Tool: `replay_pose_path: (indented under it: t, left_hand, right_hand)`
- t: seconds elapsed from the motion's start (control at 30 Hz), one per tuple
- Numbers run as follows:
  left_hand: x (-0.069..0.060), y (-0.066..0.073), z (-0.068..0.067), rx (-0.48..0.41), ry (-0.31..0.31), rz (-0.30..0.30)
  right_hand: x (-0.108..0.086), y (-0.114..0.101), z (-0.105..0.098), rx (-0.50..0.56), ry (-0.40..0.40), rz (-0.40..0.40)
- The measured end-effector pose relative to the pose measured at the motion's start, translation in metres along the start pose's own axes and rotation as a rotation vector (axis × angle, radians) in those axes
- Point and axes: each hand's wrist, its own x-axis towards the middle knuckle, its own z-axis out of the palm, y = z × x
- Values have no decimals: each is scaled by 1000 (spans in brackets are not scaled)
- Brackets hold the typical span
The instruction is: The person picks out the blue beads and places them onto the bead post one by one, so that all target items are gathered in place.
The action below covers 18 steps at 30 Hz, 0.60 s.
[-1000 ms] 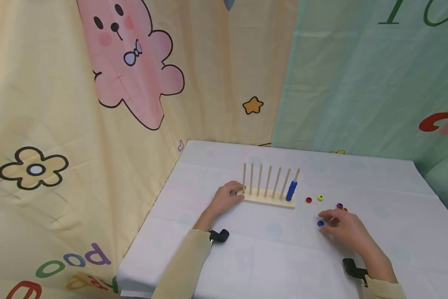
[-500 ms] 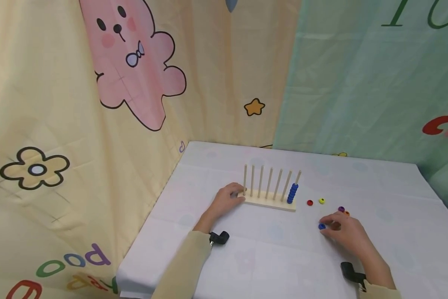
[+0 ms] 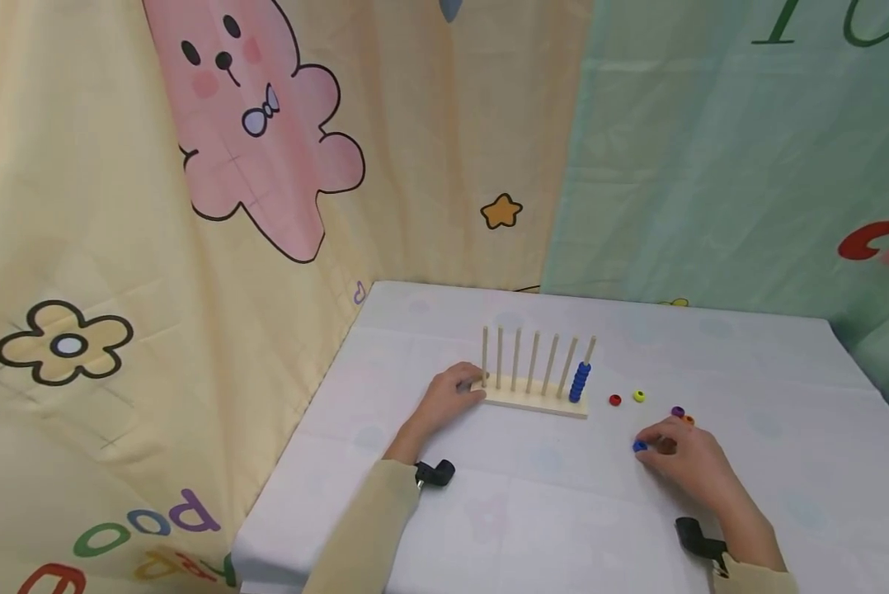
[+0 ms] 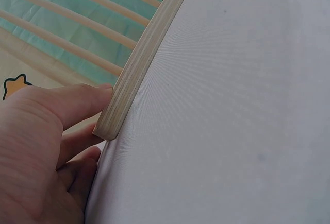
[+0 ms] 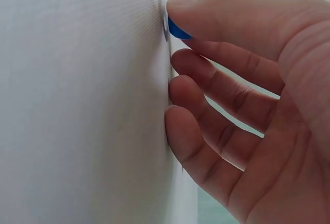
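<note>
A pale wooden peg stand (image 3: 533,401) with several upright pegs stands on the table. Blue beads (image 3: 579,383) are stacked on its rightmost peg; the other pegs are bare. My left hand (image 3: 448,396) grips the left end of the base, its thumb (image 4: 87,100) on the front edge in the left wrist view. To the right of the stand, my right hand (image 3: 685,458) pinches a loose blue bead (image 3: 640,445) between thumb and index finger at the tabletop. In the right wrist view the blue bead (image 5: 179,30) is partly hidden by the thumb, and the other fingers touch the cloth.
A red bead (image 3: 615,400) and a yellow bead (image 3: 639,396) lie between the stand and my right hand. Just behind that hand are a purple bead (image 3: 678,411) and an orange bead (image 3: 689,421). White cloth (image 3: 533,511) covers the table, with printed curtains behind.
My right thumb and index finger have closed on the blue bead, which they were only beside a second ago. My left hand and the stand have stayed in place.
</note>
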Motion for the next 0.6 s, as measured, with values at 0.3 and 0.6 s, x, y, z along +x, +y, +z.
replay_pose_path:
  t: [0.3, 0.6]
  left_hand:
    - [-2, 2, 0, -4, 6, 0]
    - [-2, 1, 0, -6, 13, 13]
  right_hand:
    - [-2, -2, -9, 21, -35, 54]
    - [-3, -5, -16, 16, -12, 34]
